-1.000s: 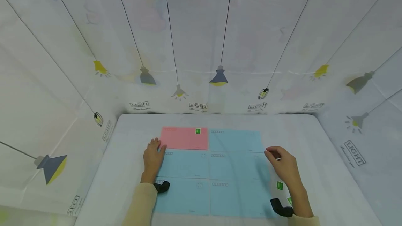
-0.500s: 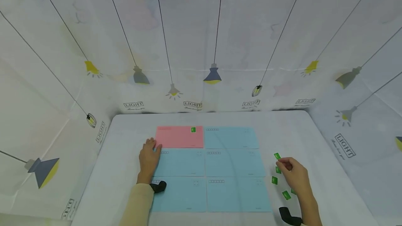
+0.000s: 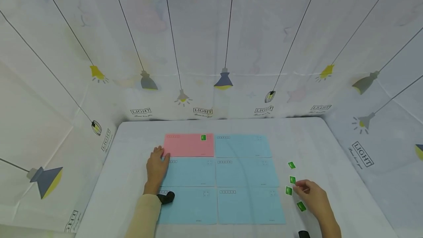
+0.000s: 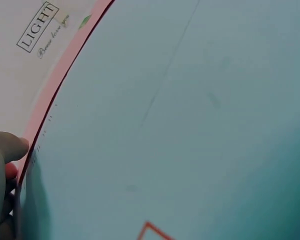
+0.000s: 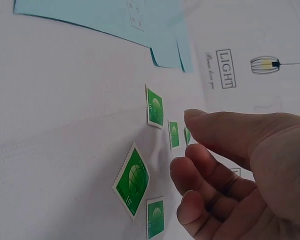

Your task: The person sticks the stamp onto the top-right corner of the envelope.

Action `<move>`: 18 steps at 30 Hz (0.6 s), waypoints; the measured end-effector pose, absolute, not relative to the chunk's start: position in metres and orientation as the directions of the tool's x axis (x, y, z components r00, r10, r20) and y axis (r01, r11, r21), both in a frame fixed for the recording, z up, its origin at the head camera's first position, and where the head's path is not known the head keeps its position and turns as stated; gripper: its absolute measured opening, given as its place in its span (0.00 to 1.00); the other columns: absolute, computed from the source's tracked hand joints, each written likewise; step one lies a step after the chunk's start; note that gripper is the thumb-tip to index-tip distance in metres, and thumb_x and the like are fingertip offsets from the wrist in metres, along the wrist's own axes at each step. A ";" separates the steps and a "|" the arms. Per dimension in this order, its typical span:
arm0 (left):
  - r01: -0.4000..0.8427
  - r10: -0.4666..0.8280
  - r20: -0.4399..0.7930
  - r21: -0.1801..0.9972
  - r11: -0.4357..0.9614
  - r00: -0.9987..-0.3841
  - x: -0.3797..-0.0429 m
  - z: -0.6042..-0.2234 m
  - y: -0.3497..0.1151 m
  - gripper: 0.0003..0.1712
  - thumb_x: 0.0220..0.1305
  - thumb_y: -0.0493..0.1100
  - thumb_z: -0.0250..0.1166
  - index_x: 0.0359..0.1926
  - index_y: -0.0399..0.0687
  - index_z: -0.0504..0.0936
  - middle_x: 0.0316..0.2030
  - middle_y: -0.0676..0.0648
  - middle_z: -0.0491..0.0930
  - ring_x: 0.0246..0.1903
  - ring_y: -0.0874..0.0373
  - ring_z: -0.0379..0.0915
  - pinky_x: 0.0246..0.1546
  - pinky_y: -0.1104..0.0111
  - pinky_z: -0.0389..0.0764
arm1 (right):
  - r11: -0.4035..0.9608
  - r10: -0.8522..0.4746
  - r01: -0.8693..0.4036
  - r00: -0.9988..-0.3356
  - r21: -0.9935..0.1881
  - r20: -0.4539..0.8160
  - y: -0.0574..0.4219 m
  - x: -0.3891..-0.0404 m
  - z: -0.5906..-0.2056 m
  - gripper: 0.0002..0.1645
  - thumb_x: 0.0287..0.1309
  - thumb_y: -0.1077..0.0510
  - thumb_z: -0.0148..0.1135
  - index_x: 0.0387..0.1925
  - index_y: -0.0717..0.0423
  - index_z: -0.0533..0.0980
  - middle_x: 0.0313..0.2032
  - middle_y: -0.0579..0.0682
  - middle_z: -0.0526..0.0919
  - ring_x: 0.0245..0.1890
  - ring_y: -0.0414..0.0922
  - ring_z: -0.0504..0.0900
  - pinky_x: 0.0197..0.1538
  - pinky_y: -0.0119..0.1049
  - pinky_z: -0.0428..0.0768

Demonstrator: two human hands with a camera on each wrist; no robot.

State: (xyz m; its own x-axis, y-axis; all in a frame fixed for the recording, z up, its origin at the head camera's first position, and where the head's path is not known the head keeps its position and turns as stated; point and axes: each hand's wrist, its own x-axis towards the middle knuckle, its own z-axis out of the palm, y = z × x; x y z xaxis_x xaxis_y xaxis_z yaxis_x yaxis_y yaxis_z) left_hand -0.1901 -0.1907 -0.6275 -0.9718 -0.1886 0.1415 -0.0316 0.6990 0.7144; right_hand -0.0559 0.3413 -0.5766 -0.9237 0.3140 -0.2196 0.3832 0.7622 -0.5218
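Note:
My left hand rests at the left edge of a pink envelope, its thumb near the blue envelope below. That pink one bears a green stamp at its upper right. In the left wrist view, the thumb lies by the seam between the pink strip and a blue envelope. My right hand hovers beside several loose green stamps, thumb and fingers bent with a gap between them. Up close in the right wrist view, a stamp lies left of the fingertips, and I see nothing held.
Several blue envelopes lie edge to edge with the pink one in a grid on the white table. A white cloth wall printed with lamps stands behind and along the sides.
My right hand has gone from the upper right blue envelope across to the loose stamps, then a little closer to me. My left hand stays on the pink envelope. The head view has shifted slightly.

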 end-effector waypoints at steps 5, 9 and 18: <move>-0.031 -0.177 0.134 0.709 0.704 -0.975 -0.189 -0.628 -0.194 0.29 0.71 0.46 0.61 0.65 0.30 0.73 0.69 0.34 0.70 0.74 0.38 0.59 0.75 0.45 0.59 | 0.777 0.275 0.375 -0.925 -0.506 -0.264 0.345 -0.053 -0.582 0.16 0.62 0.57 0.66 0.47 0.63 0.80 0.37 0.53 0.80 0.38 0.47 0.80 0.32 0.31 0.77; -0.030 -0.171 0.124 0.720 0.694 -0.978 -0.183 -0.624 -0.196 0.29 0.72 0.46 0.61 0.66 0.31 0.72 0.70 0.33 0.68 0.74 0.39 0.58 0.75 0.47 0.59 | 0.789 0.241 0.348 -0.933 -0.507 -0.267 0.346 -0.051 -0.583 0.15 0.61 0.59 0.66 0.46 0.63 0.80 0.36 0.53 0.80 0.36 0.46 0.80 0.30 0.30 0.75; -0.061 -0.166 0.086 0.690 0.721 -0.982 -0.155 -0.615 -0.194 0.32 0.73 0.49 0.59 0.69 0.32 0.68 0.72 0.33 0.65 0.74 0.38 0.57 0.74 0.46 0.61 | 0.801 0.228 0.334 -0.938 -0.497 -0.263 0.345 -0.051 -0.583 0.15 0.61 0.58 0.67 0.47 0.63 0.80 0.37 0.52 0.80 0.37 0.46 0.80 0.34 0.33 0.76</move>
